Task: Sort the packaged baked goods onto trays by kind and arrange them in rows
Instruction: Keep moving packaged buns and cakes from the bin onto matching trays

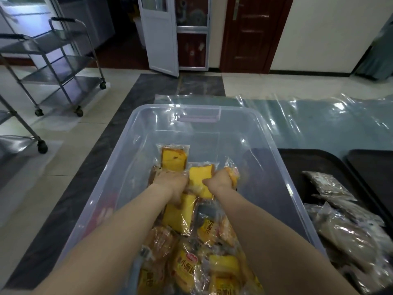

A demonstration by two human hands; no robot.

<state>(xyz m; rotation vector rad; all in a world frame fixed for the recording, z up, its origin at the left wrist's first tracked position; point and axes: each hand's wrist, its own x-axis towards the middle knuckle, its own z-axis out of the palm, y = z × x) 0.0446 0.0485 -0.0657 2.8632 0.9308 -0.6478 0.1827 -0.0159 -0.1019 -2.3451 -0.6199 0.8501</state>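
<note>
While both my arms reached down into the clear plastic bin (274,145), my left hand (172,185) lay on a wrapped yellow cake slice (180,216) near the middle of the bin, fingers curled down over its far end and gripping it. My right hand (220,180) was just beside the left, toward the bin's right wall, its fingers closed round an orange-tinted packet (232,175) that stuck out past my knuckles. Between the two hands sat another yellow slice (200,184) in its clear wrapper, touching both. Just beyond my left hand, farther toward the bin's far wall, lay a yellow slice with dark specks (173,159), flat and apart from the rest. The near end of the bin held a heap of printed yellow packets (187,271), piled over one another under my forearms.

To the right of the bin, touching its side, stood a dark tray (293,158) carrying greyish-brown packets (344,222) in loose overlapping order. A second dark tray (374,167) lay past that one, farther right. A clear plastic sheet (319,120) covered the floor behind the bin, and a steel trolley (57,60) stood well off to the bin's far left.
</note>
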